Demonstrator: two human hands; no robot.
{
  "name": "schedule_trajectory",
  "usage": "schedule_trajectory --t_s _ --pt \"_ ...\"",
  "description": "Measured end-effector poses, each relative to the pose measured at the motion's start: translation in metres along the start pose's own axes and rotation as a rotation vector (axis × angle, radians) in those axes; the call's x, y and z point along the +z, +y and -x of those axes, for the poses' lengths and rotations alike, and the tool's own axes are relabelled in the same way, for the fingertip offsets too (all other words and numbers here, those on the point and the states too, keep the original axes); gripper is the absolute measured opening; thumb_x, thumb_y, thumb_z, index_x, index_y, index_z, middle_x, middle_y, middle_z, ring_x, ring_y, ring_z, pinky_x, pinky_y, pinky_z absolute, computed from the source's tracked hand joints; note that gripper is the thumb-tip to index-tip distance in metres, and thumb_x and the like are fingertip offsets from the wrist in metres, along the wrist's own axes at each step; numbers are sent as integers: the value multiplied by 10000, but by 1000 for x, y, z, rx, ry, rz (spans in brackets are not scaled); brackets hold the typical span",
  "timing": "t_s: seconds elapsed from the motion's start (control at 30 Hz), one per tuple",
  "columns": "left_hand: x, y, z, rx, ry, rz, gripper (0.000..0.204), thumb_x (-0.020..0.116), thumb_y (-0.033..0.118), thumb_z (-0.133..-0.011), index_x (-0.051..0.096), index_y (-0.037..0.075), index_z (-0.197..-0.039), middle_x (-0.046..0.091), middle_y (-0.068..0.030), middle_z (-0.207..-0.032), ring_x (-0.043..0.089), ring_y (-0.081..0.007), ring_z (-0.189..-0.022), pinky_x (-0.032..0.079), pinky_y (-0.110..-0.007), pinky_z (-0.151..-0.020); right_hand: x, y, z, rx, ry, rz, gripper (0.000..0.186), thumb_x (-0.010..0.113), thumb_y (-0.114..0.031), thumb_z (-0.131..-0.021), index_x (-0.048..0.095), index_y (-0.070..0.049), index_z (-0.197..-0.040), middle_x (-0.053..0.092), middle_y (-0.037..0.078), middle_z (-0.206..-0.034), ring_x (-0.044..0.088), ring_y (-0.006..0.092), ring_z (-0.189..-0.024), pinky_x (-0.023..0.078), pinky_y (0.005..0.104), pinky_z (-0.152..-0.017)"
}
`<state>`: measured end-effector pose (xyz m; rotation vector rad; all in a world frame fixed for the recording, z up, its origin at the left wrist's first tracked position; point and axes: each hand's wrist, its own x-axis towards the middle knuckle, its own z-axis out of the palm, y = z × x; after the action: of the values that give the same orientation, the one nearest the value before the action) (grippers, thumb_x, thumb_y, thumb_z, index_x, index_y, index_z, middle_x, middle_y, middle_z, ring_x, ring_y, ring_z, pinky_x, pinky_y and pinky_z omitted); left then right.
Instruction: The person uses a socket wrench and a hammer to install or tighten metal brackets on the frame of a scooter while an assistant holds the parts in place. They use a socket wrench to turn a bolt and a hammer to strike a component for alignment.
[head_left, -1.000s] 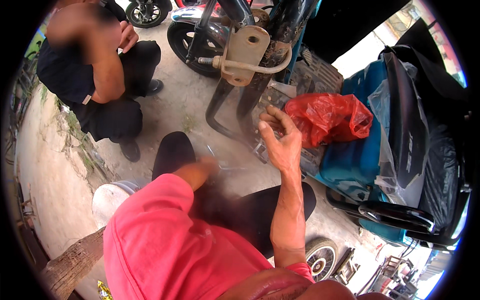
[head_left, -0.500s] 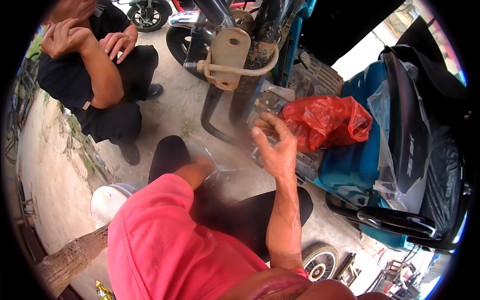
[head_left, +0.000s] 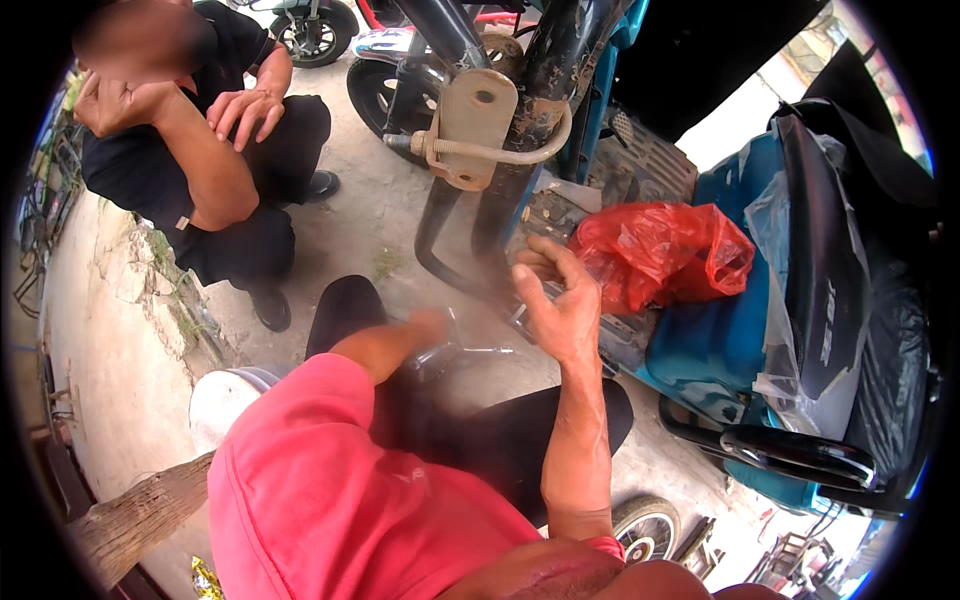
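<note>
My left hand (head_left: 428,325) is low between my knees, smeared by motion, so its fingers do not show clearly. Right by it is a shiny metal tool with thin arms (head_left: 486,350), perhaps a socket wrench, also blurred. My right hand (head_left: 560,305) is raised beside the vehicle's floor, thumb up and fingers loosely bent, with a gap between them and nothing seen held. Just left of it, the lower part of the black tubular frame (head_left: 488,215) comes down. Higher on that frame, a rusty U-bolt (head_left: 545,148) passes through a metal bracket (head_left: 478,115).
A red plastic bag (head_left: 650,255) lies on the blue vehicle (head_left: 700,345) to the right. At the left a person in dark clothes (head_left: 215,190) squats. Near my left side are a white bucket (head_left: 222,405) and a wooden post (head_left: 145,515); a wheel (head_left: 648,530) lies lower right.
The metal tool by my left hand has turned, and that hand has shifted slightly. My right hand keeps its pose. The whole view has moved a little, with the surroundings lower and further right.
</note>
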<state>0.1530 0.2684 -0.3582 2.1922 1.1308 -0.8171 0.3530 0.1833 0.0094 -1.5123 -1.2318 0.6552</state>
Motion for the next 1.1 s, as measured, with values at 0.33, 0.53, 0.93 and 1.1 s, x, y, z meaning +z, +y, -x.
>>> schedule_trajectory --t_s 0.33,0.53,0.93,1.1 --pt "-82 -15 -28 373 466 -591 352 596 210 -894 709 93 -1206 687 -179 -1199 670 -350 -1133 530 -501 -928 1 -5 -1 28 -2 27 415 749 -111 -890 662 56 -1260 761 179 -1064 748 242 -993 560 359 -902" --pt "-93 -78 -29 140 491 -628 331 576 172 -916 701 88 -1211 670 -192 -1203 658 -337 -1143 529 -496 -908 3 3 -10 29 -12 14 414 743 -125 -894 664 59 -1256 766 175 -1065 745 244 -1000 556 363 -919" --pt "-155 -124 68 -256 735 -24 350 711 165 -827 668 126 -1172 629 -155 -1196 639 -354 -1142 544 -481 -927 21 6 -12 98 -61 35 451 743 -169 -911 650 63 -1286 763 153 -1070 727 217 -1006 563 342 -902" --pt "-169 -125 92 -340 817 254 313 694 124 -835 676 91 -1145 644 -166 -1200 642 -367 -1159 544 -473 -941 26 6 -12 86 -17 79 446 737 -172 -919 648 73 -1281 759 134 -1038 719 206 -977 566 331 -868"
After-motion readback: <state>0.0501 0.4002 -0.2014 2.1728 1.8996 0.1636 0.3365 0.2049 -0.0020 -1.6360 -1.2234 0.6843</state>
